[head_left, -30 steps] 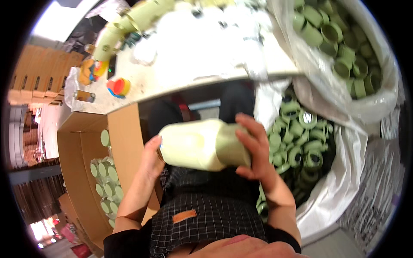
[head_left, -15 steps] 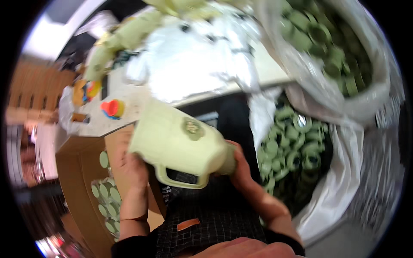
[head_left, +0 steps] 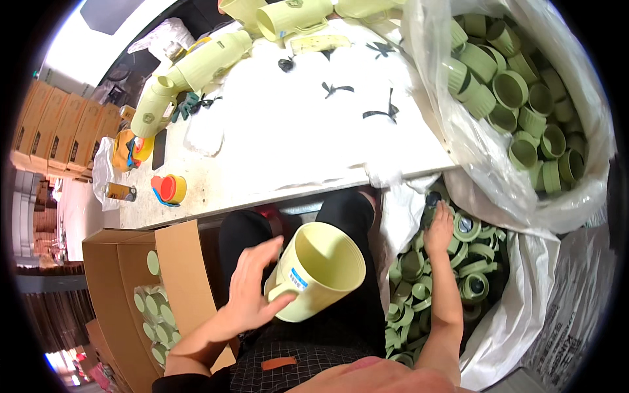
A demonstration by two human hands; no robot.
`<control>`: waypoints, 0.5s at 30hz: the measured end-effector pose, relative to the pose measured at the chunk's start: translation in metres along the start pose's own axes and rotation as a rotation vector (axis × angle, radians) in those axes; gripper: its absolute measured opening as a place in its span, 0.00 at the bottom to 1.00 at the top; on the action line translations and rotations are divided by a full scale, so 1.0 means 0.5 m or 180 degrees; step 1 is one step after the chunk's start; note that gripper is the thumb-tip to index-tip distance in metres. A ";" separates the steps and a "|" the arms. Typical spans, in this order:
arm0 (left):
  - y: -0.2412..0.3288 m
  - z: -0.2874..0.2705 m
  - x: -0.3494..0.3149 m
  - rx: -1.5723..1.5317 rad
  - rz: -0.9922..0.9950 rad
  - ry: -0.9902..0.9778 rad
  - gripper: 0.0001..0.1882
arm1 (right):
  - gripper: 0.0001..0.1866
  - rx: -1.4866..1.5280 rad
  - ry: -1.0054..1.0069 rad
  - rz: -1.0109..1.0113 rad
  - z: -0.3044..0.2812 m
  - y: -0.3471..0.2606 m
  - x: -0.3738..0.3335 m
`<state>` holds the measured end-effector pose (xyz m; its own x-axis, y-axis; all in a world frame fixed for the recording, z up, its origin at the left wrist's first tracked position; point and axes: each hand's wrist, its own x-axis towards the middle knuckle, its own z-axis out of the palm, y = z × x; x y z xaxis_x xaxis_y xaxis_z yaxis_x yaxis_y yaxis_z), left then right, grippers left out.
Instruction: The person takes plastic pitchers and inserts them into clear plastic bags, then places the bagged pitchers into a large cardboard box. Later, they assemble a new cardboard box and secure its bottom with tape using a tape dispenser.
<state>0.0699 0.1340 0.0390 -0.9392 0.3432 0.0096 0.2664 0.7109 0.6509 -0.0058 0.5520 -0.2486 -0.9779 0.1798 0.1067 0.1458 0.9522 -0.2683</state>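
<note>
A pale green jug shell (head_left: 278,308) with a small blue-and-white label rests tilted over my lap, its wide hollow end facing up. My left hand (head_left: 249,288) is at its left side, thumb and fingers around the handle area; part of the handle is hidden. My right hand (head_left: 439,232) reaches into a white sack (head_left: 517,301) of green lids and ring-shaped parts (head_left: 475,286). Its fingers are stretched out over the parts, near a dark-centred piece, and no held part shows.
A large clear bag (head_left: 452,170) of green cups (head_left: 510,88) stands at the right. White plastic-wrapped bundles (head_left: 282,118) and pale green jugs (head_left: 209,62) lie on the table (head_left: 203,196). At the left is an open cardboard box (head_left: 187,262) with round green pieces (head_left: 155,304).
The jug has turned from lying sideways between both hands to hollow end up. My right hand has left its narrow end and moved right into the sack.
</note>
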 end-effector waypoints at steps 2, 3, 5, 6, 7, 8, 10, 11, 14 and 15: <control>-0.014 0.009 -0.054 -0.0326 -0.0438 -0.0072 0.43 | 0.36 -0.1003 -0.0126 -0.0019 0.054 0.051 0.046; -0.033 0.033 -0.075 -0.0324 -0.0358 -0.0139 0.41 | 0.33 -0.1277 -0.0480 0.0073 0.086 0.081 0.065; -0.042 0.066 -0.114 -0.0597 -0.0477 -0.0026 0.37 | 0.24 -0.2088 -0.1280 0.0006 0.109 0.106 0.094; -0.040 0.069 -0.124 -0.0768 -0.0689 -0.0013 0.36 | 0.24 -0.1866 -0.1545 -0.0023 0.109 0.101 0.099; -0.052 0.074 -0.135 -0.1137 -0.0740 0.0137 0.34 | 0.24 -0.1665 -0.1836 -0.0087 0.081 0.076 0.095; -0.066 0.075 -0.131 -0.1534 -0.0735 0.0276 0.32 | 0.25 -0.1494 -0.2102 -0.0103 0.054 0.062 0.090; -0.078 0.066 -0.125 -0.2113 -0.0693 0.0360 0.28 | 0.31 -0.0143 -0.1695 0.0732 0.039 0.068 0.009; -0.088 0.067 -0.112 -0.2177 -0.0524 0.0280 0.27 | 0.31 0.0586 -0.1241 0.0803 0.068 0.120 -0.049; -0.092 0.059 -0.104 -0.1992 -0.0400 0.0163 0.26 | 0.31 0.2394 -0.0830 0.1434 0.028 0.107 -0.144; -0.084 0.067 -0.105 -0.1902 -0.0430 0.0094 0.26 | 0.28 0.2760 -0.0789 0.1303 -0.056 0.042 -0.155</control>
<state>0.1150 0.1065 -0.0142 -0.9641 0.2507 -0.0873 -0.0150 0.2769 0.9608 0.0774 0.5651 -0.2358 -0.8946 0.3037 -0.3277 0.4162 0.3000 -0.8583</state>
